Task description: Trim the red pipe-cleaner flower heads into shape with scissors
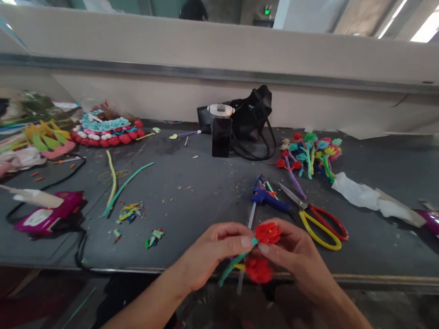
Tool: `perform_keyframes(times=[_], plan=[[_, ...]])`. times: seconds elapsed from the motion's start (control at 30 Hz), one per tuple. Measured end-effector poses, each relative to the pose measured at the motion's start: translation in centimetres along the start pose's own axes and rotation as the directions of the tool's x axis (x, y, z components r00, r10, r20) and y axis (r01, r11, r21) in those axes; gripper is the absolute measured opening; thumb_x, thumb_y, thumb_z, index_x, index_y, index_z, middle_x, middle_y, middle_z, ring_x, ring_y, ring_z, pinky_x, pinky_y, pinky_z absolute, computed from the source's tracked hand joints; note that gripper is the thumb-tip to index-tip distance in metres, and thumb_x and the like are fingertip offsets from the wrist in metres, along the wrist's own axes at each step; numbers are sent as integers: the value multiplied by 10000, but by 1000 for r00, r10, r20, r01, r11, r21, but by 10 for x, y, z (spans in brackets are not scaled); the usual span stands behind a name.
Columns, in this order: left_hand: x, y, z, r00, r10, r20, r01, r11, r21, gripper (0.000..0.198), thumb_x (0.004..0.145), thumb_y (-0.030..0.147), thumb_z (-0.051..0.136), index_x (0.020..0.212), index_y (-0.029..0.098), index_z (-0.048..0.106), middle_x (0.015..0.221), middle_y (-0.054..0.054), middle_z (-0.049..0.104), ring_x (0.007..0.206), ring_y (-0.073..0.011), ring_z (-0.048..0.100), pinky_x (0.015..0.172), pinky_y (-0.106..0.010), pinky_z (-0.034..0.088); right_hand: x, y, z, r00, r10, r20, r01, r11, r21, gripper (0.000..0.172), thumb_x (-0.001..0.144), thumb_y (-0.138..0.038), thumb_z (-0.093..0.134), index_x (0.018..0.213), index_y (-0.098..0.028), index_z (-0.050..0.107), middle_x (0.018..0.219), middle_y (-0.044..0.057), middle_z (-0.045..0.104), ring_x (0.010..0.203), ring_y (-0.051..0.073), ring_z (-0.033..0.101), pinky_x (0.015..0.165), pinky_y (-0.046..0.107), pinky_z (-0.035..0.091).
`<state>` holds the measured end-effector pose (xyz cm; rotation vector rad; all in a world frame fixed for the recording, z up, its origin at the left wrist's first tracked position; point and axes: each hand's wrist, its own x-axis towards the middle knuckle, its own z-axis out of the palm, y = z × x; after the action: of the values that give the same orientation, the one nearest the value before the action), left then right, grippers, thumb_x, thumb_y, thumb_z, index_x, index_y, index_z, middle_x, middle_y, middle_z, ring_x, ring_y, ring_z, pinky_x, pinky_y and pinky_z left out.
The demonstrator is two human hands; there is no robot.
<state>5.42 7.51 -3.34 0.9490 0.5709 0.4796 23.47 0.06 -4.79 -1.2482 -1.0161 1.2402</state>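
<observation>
Both hands meet at the near edge of the dark table (206, 186). My left hand (212, 252) pinches the green pipe-cleaner stem (232, 266) just below a red fuzzy flower (267, 233). My right hand (296, 255) is closed on that same flower from the right, thumb under the bloom. A second red pipe-cleaner bloom (258, 270) hangs below my fingers. A blue glue gun (264, 197) and yellow-and-red scissors (316, 220) lie just beyond the hands.
A bunch of finished pipe-cleaner flowers (311, 154) lies at the right, with a white cloth (364, 195) beside it. A black bag (252, 120) and a phone (221, 136) stand at the back. A magenta glue gun (47, 215) sits left, loose green stems (123, 188) mid-left.
</observation>
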Motion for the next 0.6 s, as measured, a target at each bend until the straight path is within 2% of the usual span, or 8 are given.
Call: perform_keyframes(times=[0.1,0.17,0.27,0.37,0.43,0.5,0.53,0.6], plan=[[0,-2,1,998,-53,-17,53,999,7,272,717,393,817,758,137,733,647,-41,686,611,-129,606,652,-257,476,-3,-1,-1,996,28,81,-27,1000,-9,234,760,-390,809,881,-227,693,777,3,703,700,158,666,679,274,546],[0,-5,2,996,-57,-65,57,998,5,279,690,385,838,748,142,712,583,-14,651,525,-105,571,575,-240,458,-4,-1,-3,995,18,98,-13,999,-46,272,785,-377,791,992,-239,681,848,18,726,737,168,686,691,282,555],[-1,-7,4,991,-47,-122,51,998,33,314,679,396,841,794,148,686,581,9,637,449,-89,537,453,-209,397,-7,1,-7,991,-126,46,131,980,-149,396,802,-361,776,1157,-252,640,1008,43,720,863,177,691,762,280,560],[-3,-7,6,989,-36,-142,46,997,67,319,702,402,820,797,149,650,573,25,620,418,-74,498,397,-188,338,-9,3,-18,963,-269,-2,257,924,-283,365,843,-405,720,1161,-245,639,960,35,698,833,164,676,727,258,556],[-4,-6,7,989,-29,-144,43,995,94,309,725,398,798,797,140,643,552,37,592,398,-50,431,386,-179,284,-5,3,-34,937,-335,-93,250,835,-490,346,886,-463,637,1154,-244,639,872,14,671,735,145,649,645,240,537],[-5,-5,8,990,-16,-141,35,991,132,300,757,389,767,852,121,671,549,47,565,401,-31,363,399,-179,244,4,4,-58,857,-451,-250,71,583,-809,379,917,-515,533,1163,-244,631,905,21,666,723,147,633,674,268,533],[-6,-3,9,990,-7,-140,29,987,158,306,776,383,748,901,111,690,554,50,554,411,-27,341,410,-182,235,9,5,-73,827,-477,-296,0,527,-850,410,901,-510,530,1181,-227,626,923,39,666,747,171,630,724,313,533],[-8,0,8,989,16,-147,17,975,220,329,804,379,717,972,97,710,563,54,529,435,-28,319,431,-188,227,20,11,-102,820,-469,-328,-97,451,-887,450,846,-466,540,1190,-190,630,926,74,671,747,214,616,791,412,516]])
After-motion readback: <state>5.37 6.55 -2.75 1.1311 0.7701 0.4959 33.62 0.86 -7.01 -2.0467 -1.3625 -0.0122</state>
